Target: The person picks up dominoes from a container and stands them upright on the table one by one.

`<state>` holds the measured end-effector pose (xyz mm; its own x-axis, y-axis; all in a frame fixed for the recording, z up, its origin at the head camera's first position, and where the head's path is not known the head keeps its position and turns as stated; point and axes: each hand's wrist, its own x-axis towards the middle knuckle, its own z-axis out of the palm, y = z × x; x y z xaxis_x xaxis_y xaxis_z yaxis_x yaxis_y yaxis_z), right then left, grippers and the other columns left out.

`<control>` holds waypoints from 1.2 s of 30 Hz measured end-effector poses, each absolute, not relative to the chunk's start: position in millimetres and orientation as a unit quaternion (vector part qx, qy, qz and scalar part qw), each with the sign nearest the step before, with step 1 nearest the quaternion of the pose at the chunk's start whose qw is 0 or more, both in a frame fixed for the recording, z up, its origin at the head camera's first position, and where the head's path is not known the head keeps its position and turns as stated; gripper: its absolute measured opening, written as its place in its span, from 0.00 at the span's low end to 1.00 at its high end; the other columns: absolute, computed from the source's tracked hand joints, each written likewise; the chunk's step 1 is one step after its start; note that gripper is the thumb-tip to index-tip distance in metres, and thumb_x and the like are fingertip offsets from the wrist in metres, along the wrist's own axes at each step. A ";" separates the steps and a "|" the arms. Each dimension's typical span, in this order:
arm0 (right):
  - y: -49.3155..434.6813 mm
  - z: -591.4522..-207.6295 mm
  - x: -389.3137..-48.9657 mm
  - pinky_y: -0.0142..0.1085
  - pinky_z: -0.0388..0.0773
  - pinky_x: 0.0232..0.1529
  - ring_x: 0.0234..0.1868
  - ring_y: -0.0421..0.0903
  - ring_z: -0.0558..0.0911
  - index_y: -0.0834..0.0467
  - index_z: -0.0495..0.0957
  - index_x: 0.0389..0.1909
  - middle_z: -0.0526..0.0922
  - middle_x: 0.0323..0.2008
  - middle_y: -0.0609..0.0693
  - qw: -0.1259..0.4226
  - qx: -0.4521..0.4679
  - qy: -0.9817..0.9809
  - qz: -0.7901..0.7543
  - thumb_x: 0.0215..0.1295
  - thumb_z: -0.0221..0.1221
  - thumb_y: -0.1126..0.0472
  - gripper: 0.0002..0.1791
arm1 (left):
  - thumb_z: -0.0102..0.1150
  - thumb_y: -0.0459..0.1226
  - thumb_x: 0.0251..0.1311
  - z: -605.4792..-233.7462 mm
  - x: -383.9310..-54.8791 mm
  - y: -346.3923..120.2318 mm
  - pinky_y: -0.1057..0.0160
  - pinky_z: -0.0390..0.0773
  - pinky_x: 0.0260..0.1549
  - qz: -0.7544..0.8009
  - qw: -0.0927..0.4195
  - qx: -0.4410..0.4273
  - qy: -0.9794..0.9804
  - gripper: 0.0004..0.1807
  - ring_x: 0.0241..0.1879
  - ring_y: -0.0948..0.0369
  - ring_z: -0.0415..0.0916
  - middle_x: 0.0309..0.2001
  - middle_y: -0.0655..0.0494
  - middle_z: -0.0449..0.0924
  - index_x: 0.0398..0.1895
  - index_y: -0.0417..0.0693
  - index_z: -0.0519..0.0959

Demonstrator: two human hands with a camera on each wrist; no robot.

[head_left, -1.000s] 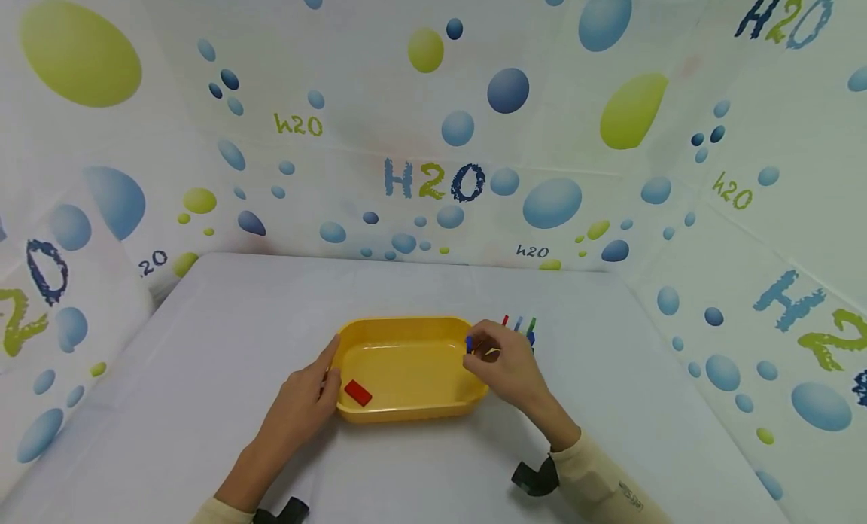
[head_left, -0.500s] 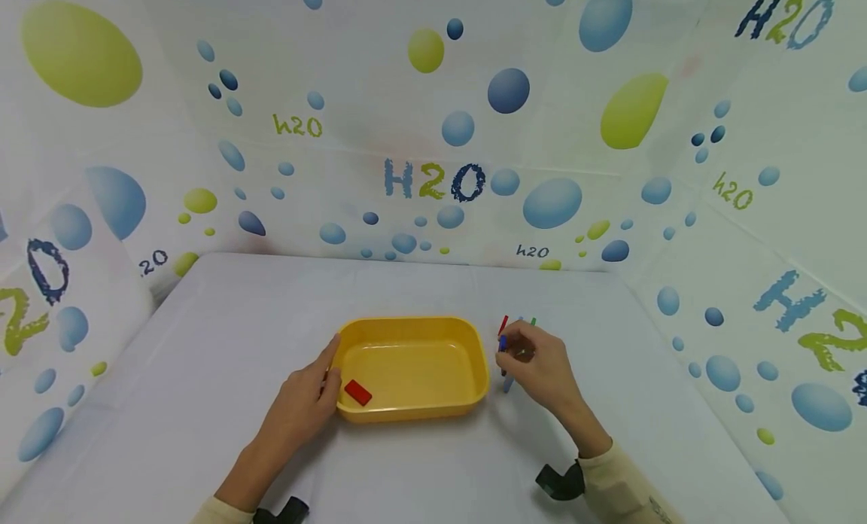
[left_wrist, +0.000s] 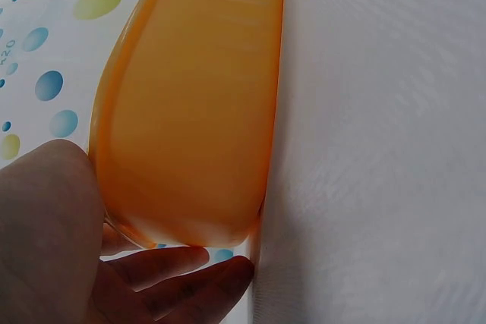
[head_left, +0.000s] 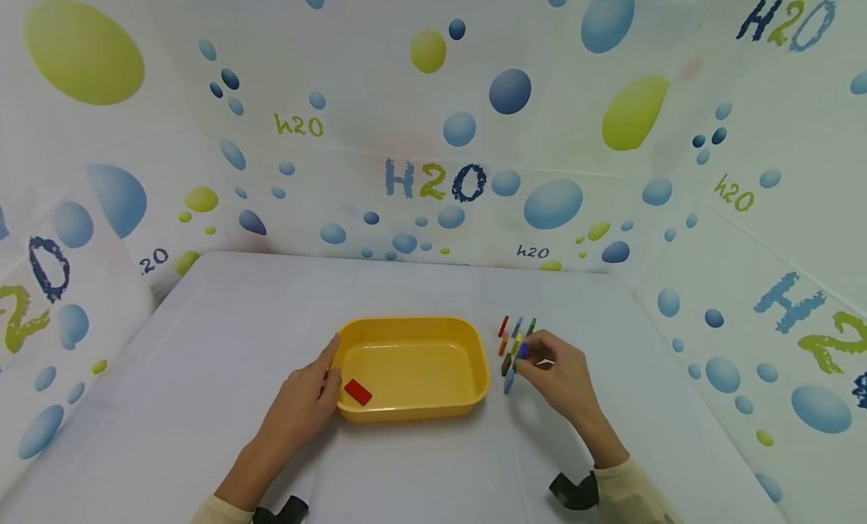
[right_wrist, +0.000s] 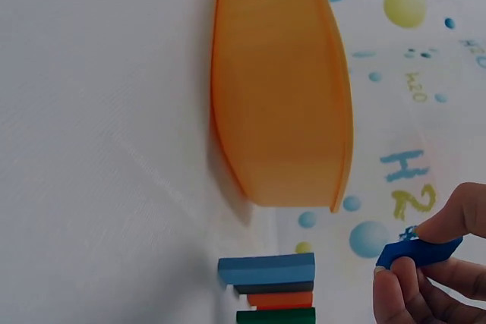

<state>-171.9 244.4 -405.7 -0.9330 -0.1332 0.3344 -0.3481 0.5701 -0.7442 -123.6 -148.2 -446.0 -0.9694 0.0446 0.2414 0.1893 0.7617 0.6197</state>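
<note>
My left hand (head_left: pixel 305 400) rests against the left end of a yellow tray (head_left: pixel 413 373), its index finger lying along the rim. In the left wrist view, several fingers lie at the end wall of the tray (left_wrist: pixel 190 111). One flat red block (head_left: pixel 357 392) lies inside at the near left. To the right of the tray, my right hand (head_left: pixel 558 373) pinches a blue block (right_wrist: pixel 418 252) between thumb and fingertips. It is held beside a group of coloured blocks: a light blue block (head_left: pixel 509 382) stands nearest me, and a red block (head_left: pixel 503 326) is at the far left.
Orange (head_left: pixel 503 344) and green (head_left: pixel 531 326) blocks belong to the same group, beside dark and yellow ones. A white cloth (head_left: pixel 271 306) covers the table. Behind it hangs a curtain (head_left: pixel 366 132) printed with bubbles. Black wrist mounts (head_left: pixel 574 492) sit below both hands.
My right hand has moved right with the blue block, from over the tray's right rim to the group of coloured blocks, which shows more now. The left hand, tray and red block inside stay put.
</note>
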 end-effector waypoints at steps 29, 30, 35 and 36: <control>256.5 -431.7 -181.8 0.33 0.81 0.34 0.35 0.46 0.84 0.59 0.82 0.40 0.85 0.35 0.48 0.031 0.066 -0.906 0.416 0.59 0.73 0.68 0.11 | 0.47 0.35 0.75 -447.3 -124.4 -149.3 0.57 0.80 0.37 -0.335 0.116 -0.068 -0.932 0.31 0.31 0.58 0.71 0.52 0.41 0.83 0.79 0.38 0.62; 256.7 -433.2 -182.0 0.33 0.81 0.34 0.35 0.46 0.84 0.59 0.82 0.39 0.85 0.35 0.48 0.028 0.065 -0.907 0.416 0.59 0.73 0.68 0.10 | 0.47 0.35 0.75 -447.5 -124.5 -149.2 0.56 0.80 0.37 -0.335 0.116 -0.067 -0.933 0.31 0.31 0.58 0.71 0.52 0.42 0.83 0.79 0.38 0.62; 258.0 -439.6 -183.2 0.36 0.83 0.35 0.36 0.46 0.85 0.59 0.82 0.40 0.86 0.37 0.48 0.012 0.063 -0.905 0.420 0.60 0.72 0.68 0.10 | 0.47 0.35 0.75 -447.9 -124.6 -149.0 0.54 0.81 0.40 -0.336 0.116 -0.068 -0.932 0.31 0.33 0.57 0.72 0.54 0.40 0.83 0.79 0.38 0.62; 258.2 -440.6 -183.7 0.37 0.84 0.36 0.37 0.46 0.85 0.59 0.82 0.40 0.86 0.37 0.48 0.009 0.063 -0.905 0.421 0.60 0.72 0.68 0.10 | 0.47 0.35 0.75 -447.8 -124.6 -149.1 0.53 0.81 0.41 -0.336 0.116 -0.069 -0.932 0.31 0.33 0.57 0.72 0.55 0.40 0.82 0.79 0.38 0.62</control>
